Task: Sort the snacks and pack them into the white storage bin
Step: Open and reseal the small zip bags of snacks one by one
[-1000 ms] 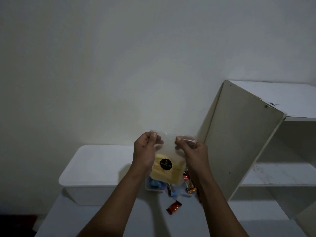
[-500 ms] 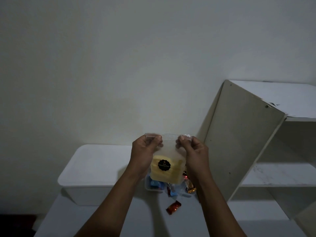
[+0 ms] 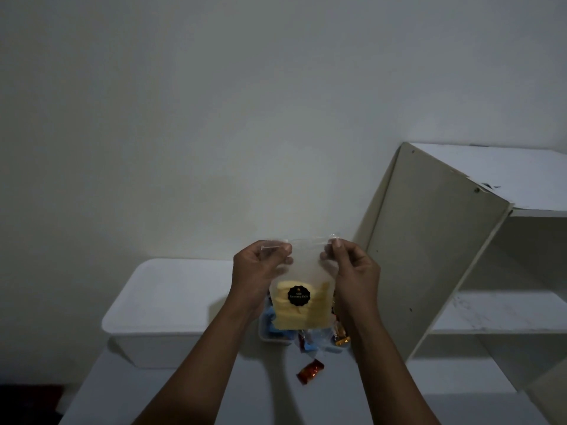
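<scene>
Pouch (image 3: 302, 271): frosted clear film over pale yellow contents, with a round black label (image 3: 299, 296) bearing light lettering. Bin (image 3: 171, 305): plain white. Tabletop (image 3: 291, 406): white. Loose wrapper (image 3: 310, 371): glossy red-orange. Blue wrappers (image 3: 269, 319) and gold-brown wrapper (image 3: 342, 341) lie below the pouch. Shelf (image 3: 506, 311): white, with a cream side panel (image 3: 429, 256). Wall (image 3: 214, 118): grey-white.

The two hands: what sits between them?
In the head view, a clear pouch of yellow snacks with a black label; the left hand and right hand pinch its top corners.
</scene>
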The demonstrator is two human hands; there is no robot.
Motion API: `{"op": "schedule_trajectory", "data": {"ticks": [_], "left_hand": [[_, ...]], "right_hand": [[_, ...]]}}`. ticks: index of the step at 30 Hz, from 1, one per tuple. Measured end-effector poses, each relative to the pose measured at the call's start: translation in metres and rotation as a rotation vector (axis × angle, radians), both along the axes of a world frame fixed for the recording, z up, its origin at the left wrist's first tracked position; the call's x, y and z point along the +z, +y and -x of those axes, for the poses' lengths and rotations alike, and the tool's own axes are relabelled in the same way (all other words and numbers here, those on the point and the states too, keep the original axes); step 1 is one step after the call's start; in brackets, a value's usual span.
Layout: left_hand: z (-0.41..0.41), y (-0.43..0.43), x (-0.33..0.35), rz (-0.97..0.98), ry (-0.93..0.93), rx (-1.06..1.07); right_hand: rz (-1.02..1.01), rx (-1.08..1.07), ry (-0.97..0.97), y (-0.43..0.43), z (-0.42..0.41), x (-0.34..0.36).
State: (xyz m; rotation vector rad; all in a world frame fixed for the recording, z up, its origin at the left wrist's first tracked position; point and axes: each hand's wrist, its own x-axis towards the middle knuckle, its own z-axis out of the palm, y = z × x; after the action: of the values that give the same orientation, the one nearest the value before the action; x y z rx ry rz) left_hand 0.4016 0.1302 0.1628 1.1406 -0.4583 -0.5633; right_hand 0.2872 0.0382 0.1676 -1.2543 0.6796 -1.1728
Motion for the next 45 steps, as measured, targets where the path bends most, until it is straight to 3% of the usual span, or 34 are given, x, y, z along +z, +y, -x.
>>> {"op": "schedule_trajectory", "data": {"ticks": [11,40,45], "left_hand": [[0.007,0.000,0.006,-0.002,-0.076,-0.003],[0.009,-0.003,0.000,-0.068,-0.224,-0.110],[0.012,-0.003,0.001,0.026,-0.068,-0.068]], "right_hand": [[0.055,0.190,0.144,0.002,0.003,0.002],[0.008,0.201,0.145,0.004,0.006,0.006],[0.005,0.153,0.119,0.004,0.004,0.008]]}}
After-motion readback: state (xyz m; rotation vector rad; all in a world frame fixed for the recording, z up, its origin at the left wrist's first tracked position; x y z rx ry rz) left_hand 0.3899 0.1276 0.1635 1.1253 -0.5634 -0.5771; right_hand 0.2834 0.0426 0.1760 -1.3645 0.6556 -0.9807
